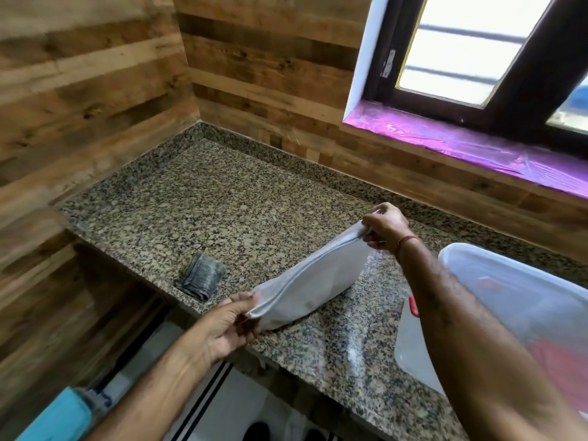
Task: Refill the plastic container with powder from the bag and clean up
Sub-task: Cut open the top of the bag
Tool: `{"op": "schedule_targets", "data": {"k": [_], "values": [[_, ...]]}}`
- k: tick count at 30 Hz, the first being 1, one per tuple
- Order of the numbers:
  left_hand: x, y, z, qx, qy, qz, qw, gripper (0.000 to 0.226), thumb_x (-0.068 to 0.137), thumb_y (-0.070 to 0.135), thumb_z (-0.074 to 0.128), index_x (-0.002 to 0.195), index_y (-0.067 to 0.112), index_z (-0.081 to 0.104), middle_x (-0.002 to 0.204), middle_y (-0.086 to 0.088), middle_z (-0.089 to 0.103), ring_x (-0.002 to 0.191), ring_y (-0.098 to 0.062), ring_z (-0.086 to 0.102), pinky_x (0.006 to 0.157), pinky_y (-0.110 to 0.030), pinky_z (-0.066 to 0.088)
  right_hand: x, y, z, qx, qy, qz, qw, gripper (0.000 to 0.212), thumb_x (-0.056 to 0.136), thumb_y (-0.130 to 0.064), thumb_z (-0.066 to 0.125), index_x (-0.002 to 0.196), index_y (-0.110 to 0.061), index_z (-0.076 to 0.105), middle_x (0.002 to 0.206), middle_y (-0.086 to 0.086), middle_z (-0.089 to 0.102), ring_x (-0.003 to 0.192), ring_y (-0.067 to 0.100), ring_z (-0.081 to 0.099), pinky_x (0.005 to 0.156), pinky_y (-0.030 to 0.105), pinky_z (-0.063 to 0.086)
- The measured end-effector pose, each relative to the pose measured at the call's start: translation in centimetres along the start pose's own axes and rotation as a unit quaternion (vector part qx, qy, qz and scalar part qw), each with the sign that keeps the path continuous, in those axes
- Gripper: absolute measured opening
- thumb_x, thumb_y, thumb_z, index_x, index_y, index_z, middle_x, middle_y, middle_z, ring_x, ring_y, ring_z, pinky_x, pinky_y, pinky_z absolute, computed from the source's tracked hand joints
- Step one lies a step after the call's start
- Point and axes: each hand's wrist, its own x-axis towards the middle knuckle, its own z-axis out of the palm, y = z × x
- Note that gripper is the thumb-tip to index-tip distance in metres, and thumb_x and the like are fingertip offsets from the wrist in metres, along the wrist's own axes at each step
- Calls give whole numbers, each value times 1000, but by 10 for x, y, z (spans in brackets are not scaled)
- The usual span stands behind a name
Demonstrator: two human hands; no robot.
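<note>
- Left hand (229,326): pinched on the near end of the white bag (305,281), thumb and fingers curled round its top edge.
- Right hand (385,227): clamped on the far end of the same top edge, held higher than the left; red thread at the wrist.
- Bag: stretched between both hands, top edge drawn into a slanted line, lower bulge resting on the granite counter (222,202).
- Left of the bag, near but apart: folded grey cloth (201,276), flat on the counter.
- Right of the bag, beyond the right forearm: translucent plastic container (525,297), red showing through its wall; contents not discernible.
- Right of the bag, toward the counter's near edge: pale flat plastic piece (410,342) with a red tab (413,305), partly hidden by the forearm.
- Behind the bag: wood-panelled wall (270,74) and purple-covered window sill (461,144).
</note>
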Motion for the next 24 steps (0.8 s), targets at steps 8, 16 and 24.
{"op": "schedule_targets", "data": {"k": [8, 16, 24], "values": [[1, -4, -11, -42, -75, 31, 996, 41, 93, -4, 59, 133, 3, 58, 95, -10, 71, 52, -12, 66, 41, -20, 51, 28, -3, -11, -24, -129, 57, 990, 32, 96, -27, 72, 75, -12, 54, 68, 7, 53, 30, 8, 56, 32, 18, 47], [16, -35, -43, -1, -21, 153, 988, 70, 71, -20, 61, 135, 7, 62, 133, -13, 66, 50, -2, 54, 37, -14, 41, 60, 26, -51, 4, -290, 76, 954, 27, 103, -3, 54, 103, -17, 77, 83, 8, 55, 66, 14, 50, 51, 23, 59], [13, -26, -21, 93, 23, 72, 993, 73, 93, 74, 33, 118, 13, 65, 111, -23, 75, 94, -31, 71, 65, -34, 61, 66, 13, -56, -176, -297, 50, 937, 15, 95, -23, 72, 107, -14, 69, 91, 7, 67, 71, 18, 69, 62, 33, 63]]}}
